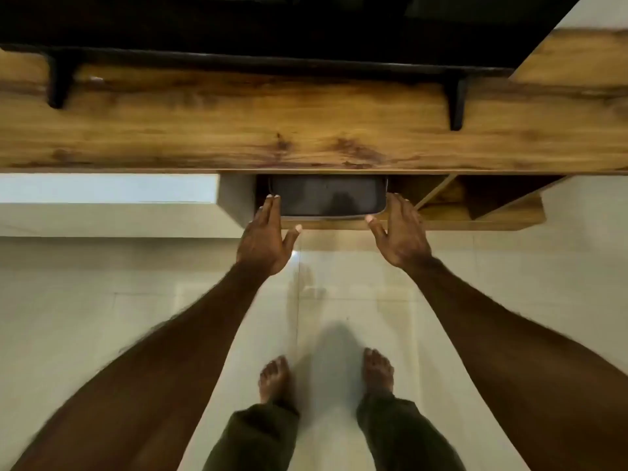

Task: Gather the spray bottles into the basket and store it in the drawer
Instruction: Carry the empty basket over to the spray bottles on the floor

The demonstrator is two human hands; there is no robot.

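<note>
1. Both hands reach down to a dark basket (328,198) sitting in the open compartment under the wooden worktop (238,130); the left hand (266,237) lays straight fingers against the basket's left end, the right hand (402,232) flanks its right end, fingers extended, neither curled round anything.
2. Whether the spray bottles are inside the basket cannot be told; its interior reads as a dark, dim surface.
3. Most of the basket lies under the worktop's front edge, with only its near rim showing at the lip of the drawer (441,220), so storing appears nearly done.
4. Risk, as judged from here: an uneven push from one hand could skew the basket and jam a corner against the white side panel (236,198) on the left or the wooden divider (436,195) on the right.
5. Fingers beside the basket ends sit close to those walls and could be pinched if it slides in fast.
6. Clearance at both ends looks tight; overhead the worktop overhangs.
7. Open room lies behind the hands, over the pale tiled floor (102,300), where the person's bare feet (275,379) stand.
</note>
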